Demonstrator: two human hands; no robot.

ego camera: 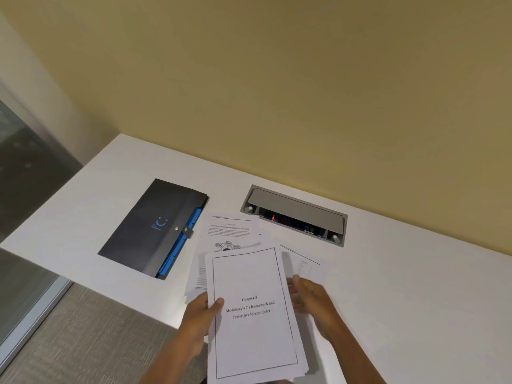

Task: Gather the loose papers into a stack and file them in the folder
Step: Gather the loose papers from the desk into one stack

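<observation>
A stack of white papers (253,314) with a "Chapter 3" title page on top is lifted over the near table edge. My left hand (199,320) grips its left edge, thumb on the top sheet. My right hand (311,300) is at the stack's right edge with fingers curled against the sheets. Other loose papers (230,231) lie flat on the table behind the stack, one with a diagram, and another sheet (300,261) shows to the right. A black folder (151,228) with blue inner dividers lies shut to the left of the papers, snap tab fastened.
The white table (415,286) runs along a yellow wall. A grey cable box (295,214) with a raised lid is set into the table behind the papers. Grey carpet (91,336) and a glass panel are at the left, beyond the table edge.
</observation>
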